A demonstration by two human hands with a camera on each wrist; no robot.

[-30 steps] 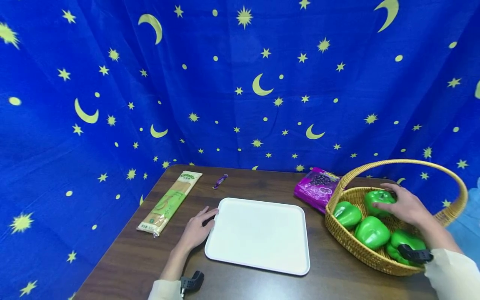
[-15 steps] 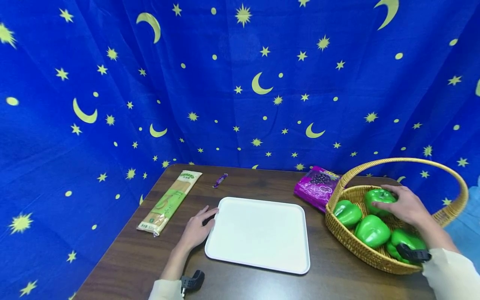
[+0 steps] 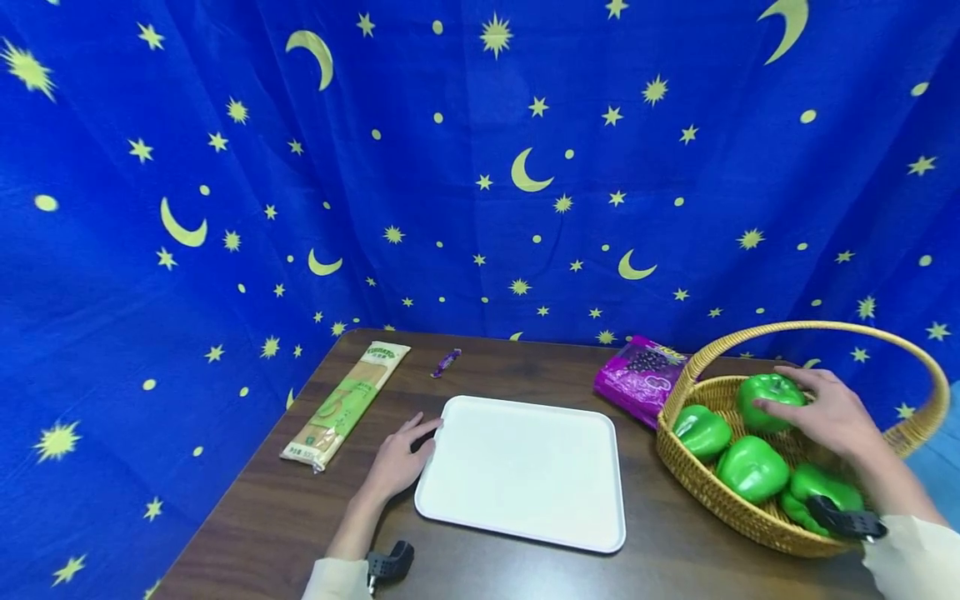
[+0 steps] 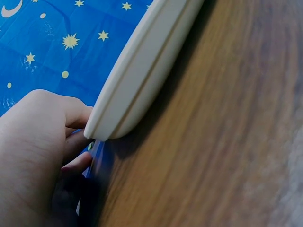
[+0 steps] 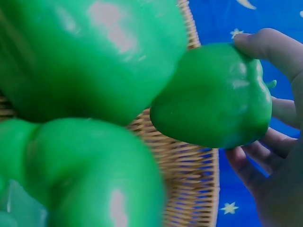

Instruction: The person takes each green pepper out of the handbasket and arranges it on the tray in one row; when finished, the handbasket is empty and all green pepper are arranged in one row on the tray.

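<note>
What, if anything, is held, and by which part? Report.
The right hand holds the rearmost green pepper by opposite sides near its stem. The left hand only touches the left edge of the white tray.

The person's 2 arms (image 3: pixel 355 527) reach forward: left hand (image 3: pixel 397 463) fingers extended, right hand (image 3: pixel 834 412) curved near the table's (image 3: pixel 525 367) far right corner.

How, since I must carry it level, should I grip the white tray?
The white tray is probably best held by its short-side rims, from left and right: it lies flat, and its wall flares outward, leaving a lip to hook.
</note>
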